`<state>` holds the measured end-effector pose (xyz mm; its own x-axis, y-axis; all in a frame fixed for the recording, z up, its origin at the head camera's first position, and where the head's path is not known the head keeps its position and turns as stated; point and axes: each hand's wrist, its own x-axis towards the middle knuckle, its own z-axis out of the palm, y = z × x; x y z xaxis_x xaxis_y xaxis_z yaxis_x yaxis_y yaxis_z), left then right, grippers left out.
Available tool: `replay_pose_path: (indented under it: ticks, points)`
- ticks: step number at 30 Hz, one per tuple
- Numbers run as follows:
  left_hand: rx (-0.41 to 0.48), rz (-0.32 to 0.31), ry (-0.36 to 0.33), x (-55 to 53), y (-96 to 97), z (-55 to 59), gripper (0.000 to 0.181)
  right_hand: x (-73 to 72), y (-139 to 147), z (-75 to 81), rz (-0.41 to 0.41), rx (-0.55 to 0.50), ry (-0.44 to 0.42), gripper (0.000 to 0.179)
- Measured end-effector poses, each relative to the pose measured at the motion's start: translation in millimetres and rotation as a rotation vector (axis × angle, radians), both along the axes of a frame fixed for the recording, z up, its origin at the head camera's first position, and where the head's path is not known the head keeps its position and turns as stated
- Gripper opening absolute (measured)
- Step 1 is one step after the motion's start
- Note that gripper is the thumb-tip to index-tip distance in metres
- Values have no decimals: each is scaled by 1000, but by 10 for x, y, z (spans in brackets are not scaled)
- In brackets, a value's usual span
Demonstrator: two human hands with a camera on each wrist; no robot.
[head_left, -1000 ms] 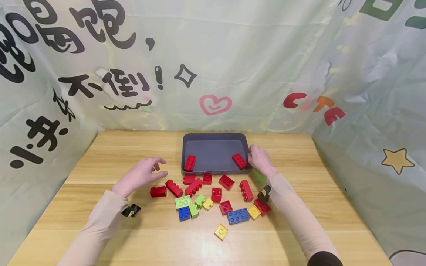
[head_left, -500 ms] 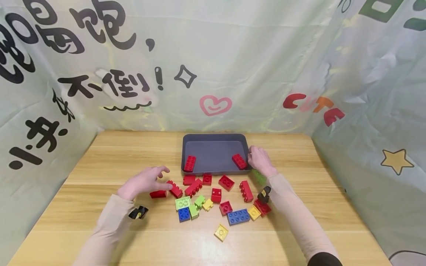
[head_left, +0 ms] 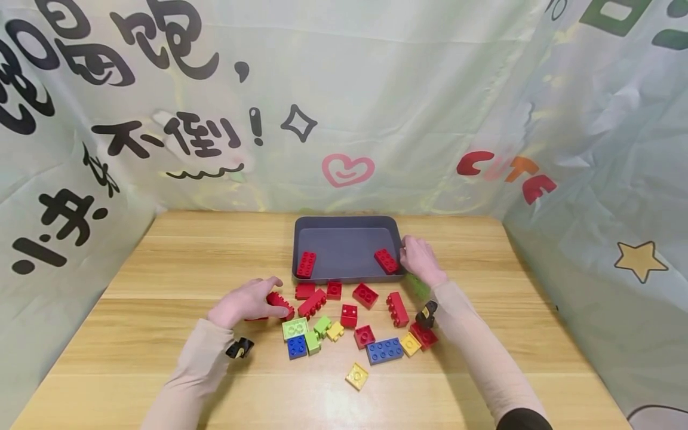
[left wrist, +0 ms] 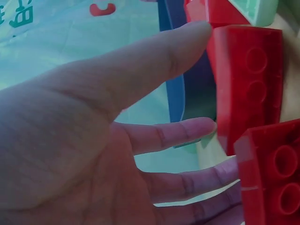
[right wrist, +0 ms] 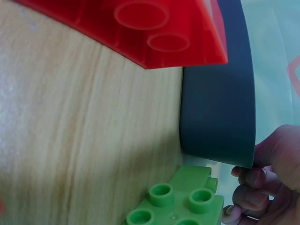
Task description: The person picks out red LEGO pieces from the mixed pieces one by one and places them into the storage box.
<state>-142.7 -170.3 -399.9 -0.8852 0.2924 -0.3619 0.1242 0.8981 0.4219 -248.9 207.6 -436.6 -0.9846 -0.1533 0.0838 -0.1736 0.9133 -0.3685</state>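
Observation:
My left hand (head_left: 247, 303) hovers over a red toy brick (head_left: 278, 301) left of the tray's near side. In the left wrist view its thumb and index finger lie spread toward the ends of that red brick (left wrist: 251, 84), and the fingers are nearly straight. Another red brick (head_left: 257, 319) is mostly hidden beneath the hand. My right hand (head_left: 421, 261) pinches the right near corner of the dark grey tray (head_left: 344, 242), thumb on the rim and fingers curled outside, as the right wrist view shows. Inside the tray lie two red bricks, one left (head_left: 306, 264) and one right (head_left: 386, 261).
Several red bricks are scattered before the tray, among them a long one (head_left: 397, 309). Nearer lie lime green bricks (head_left: 295, 328), blue bricks (head_left: 384, 351) and yellow bricks (head_left: 357, 377). A green brick (right wrist: 178, 201) sits under my right wrist. Printed cloth (head_left: 408, 107) walls the table.
My left hand has moved right and toward me, down from above the table to the red brick. The right hand and tray have stayed in place.

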Motion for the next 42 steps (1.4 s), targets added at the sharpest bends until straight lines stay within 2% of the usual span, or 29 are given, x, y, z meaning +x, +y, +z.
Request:
replay_pose_path:
  ticks: [8,24,27,34,42]
  points:
    - [20,-5,6,22,21,-53,66,8,-12,11,-6,-10,-17,10]
    - [41,-6,16,17,45,-77,60,5,0,0,-5,-2,-5,9]
    - [43,-15,31,16,39,-93,59,2,3,-3,-2,0,-2,8]
    - [86,17,75,-2,39,-137,43,12,2,0,-5,0,1,10]
    - [55,16,143,-24,37,-168,48,2,4,-7,-1,1,3,10]
